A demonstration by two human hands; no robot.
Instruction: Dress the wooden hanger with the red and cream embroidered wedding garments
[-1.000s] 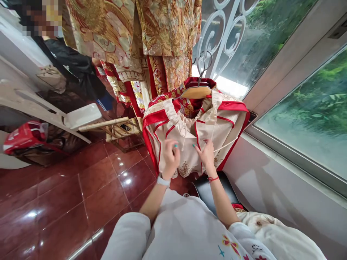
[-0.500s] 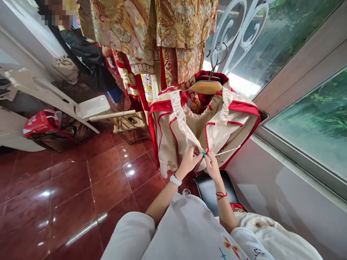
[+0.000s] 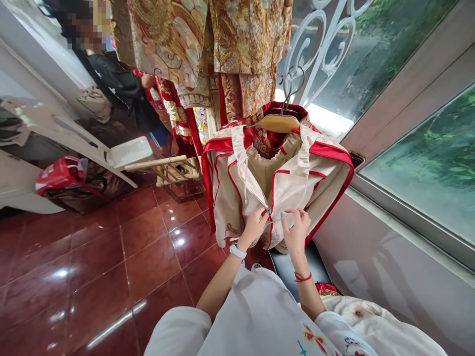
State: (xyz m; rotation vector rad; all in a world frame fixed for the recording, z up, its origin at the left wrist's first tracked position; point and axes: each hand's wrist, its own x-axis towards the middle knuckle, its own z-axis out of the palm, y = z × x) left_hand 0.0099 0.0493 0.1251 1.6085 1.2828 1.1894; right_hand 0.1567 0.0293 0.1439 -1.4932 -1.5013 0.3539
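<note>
- Pale marks on the shiny red bag [image 3: 61,173] and dark characters on my white embroidered shirt [image 3: 256,316] are too small for me to read.
- I count one cream garment with red piping [image 3: 287,193], hanging from one curved wooden hanger [image 3: 278,123] before me, plus one white chair [image 3: 129,152] and one black seat [image 3: 284,267].
- My left hand [image 3: 254,226], thumb and fingertips together, pinches the edge of the garment's front opening.
- My right hand [image 3: 296,230], partly curled, is just beside it; I cannot tell whether its fingers grip anything.
</note>
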